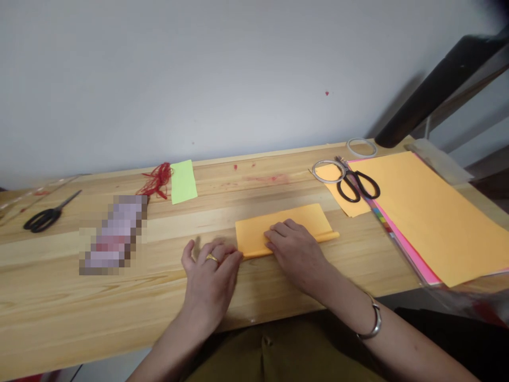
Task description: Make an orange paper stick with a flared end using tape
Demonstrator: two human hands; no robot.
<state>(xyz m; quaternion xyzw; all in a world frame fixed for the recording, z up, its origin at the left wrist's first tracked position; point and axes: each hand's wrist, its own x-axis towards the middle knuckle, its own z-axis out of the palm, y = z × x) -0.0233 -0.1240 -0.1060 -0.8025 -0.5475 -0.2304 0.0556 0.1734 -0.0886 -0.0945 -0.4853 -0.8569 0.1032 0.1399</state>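
Note:
A sheet of orange paper (286, 217) lies on the wooden table, its near edge rolled into a thin tube that sticks out past the sheet on the right. At the tube's left end, my left hand (210, 276) pinches the paper between thumb and forefinger, with the little finger lifted away. My right hand (296, 254) is closed over the middle of the tube, fingers bent together and pressing on the sheet. The fingertips of the right hand are partly hidden.
Scissors (359, 187), a tape roll (329, 171) and a smaller orange piece (345, 199) lie to the right, beside stacked orange sheets (437, 212). Another tape roll (361, 148) is behind. Leftward are red string (159, 180), a green paper (183, 181), a blurred object (115, 233) and scissors (47, 216).

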